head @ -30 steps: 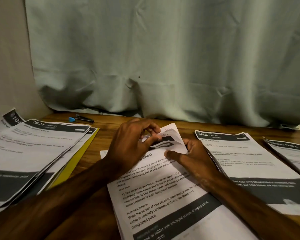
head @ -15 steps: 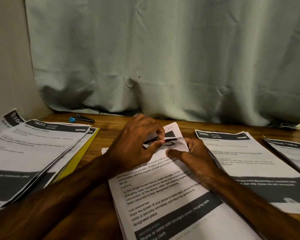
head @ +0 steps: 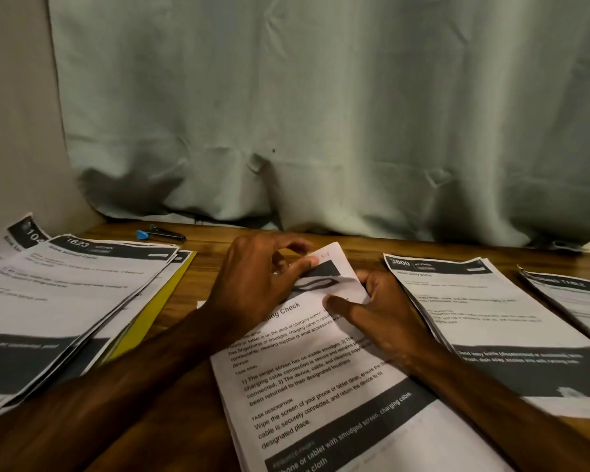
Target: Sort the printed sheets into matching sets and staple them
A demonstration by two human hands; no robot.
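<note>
Sheet corner [head: 326, 264] curled higher, pinched in left grip [head: 257, 284].

Matt paper sheets [head: 324, 379] lie on a grained wood table [head: 215, 238] before creased cloth [head: 321, 114].

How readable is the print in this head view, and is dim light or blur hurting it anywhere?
Head view: dim warm light, no glare; the centre stack reads clearly. Head view, sides: on the left pile and the right stack only the headers 1623 and 3800 read, the body text is soft. Head view, back: the curtain lies in deep shadow along its lower folds.
</note>
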